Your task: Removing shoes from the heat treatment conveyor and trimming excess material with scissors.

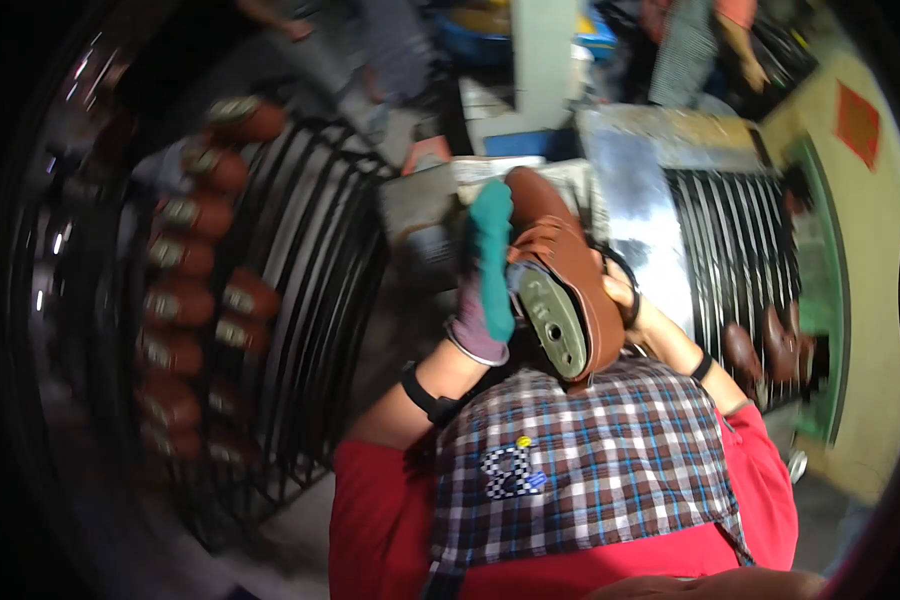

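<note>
A brown leather shoe (602, 305) is tilted in front of my apron, its toe pointing away from me and brown laces across its front. Filling its opening is a grey-green shoe last (550, 318) with a round hole in its top. Bare, with a black strap around it, my right hand (618, 285) is closed on the shoe's right side, its fingers partly hidden behind the leather. On the left side, my left hand (490, 260) wears a green and purple glove. Its fingers are pressed together against the shoe near the laces.
Black racks stand on both sides; the left rack (310, 260) bears several brown shoes (180, 300), the right rack (740, 250) a few more (780, 345). A shiny metal surface (635, 200) lies ahead. Other people are at the far side, one with a hand (753, 72) showing.
</note>
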{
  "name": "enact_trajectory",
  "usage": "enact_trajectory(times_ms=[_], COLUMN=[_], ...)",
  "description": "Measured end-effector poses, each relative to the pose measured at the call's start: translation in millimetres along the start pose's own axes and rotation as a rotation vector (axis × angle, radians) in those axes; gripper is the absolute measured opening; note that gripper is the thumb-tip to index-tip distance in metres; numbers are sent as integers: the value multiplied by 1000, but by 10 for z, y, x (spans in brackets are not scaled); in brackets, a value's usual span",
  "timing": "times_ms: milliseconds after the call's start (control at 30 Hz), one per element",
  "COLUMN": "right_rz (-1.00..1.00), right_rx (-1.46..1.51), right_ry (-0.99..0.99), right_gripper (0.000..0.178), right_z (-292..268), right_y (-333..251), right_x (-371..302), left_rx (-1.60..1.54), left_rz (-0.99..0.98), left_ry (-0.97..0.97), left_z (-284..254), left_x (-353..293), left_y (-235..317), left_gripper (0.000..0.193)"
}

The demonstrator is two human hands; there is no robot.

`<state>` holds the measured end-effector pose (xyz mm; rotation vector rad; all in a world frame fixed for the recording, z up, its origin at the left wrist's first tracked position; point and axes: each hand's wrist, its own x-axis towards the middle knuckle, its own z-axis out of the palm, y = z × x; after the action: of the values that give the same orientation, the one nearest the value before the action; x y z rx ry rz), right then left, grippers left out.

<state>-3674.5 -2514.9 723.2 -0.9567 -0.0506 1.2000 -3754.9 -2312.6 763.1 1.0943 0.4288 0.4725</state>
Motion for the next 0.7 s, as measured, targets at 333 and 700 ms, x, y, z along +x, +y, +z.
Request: enact_trajectory(times_ms=[333,700], right_rz=[41,242], right_rx=[-620,-489], right_ry=[-260,-422], right_gripper=[94,87], right_z=[712,1064], right_y=[435,942], right_x=[330,474], left_rx=[-398,-253], left_rz=[-179,234], left_ry=[325,972], left_z=[-816,-2418], left_x=[-1390,-2737], left_y=[-24,239], left_gripper=[43,36])
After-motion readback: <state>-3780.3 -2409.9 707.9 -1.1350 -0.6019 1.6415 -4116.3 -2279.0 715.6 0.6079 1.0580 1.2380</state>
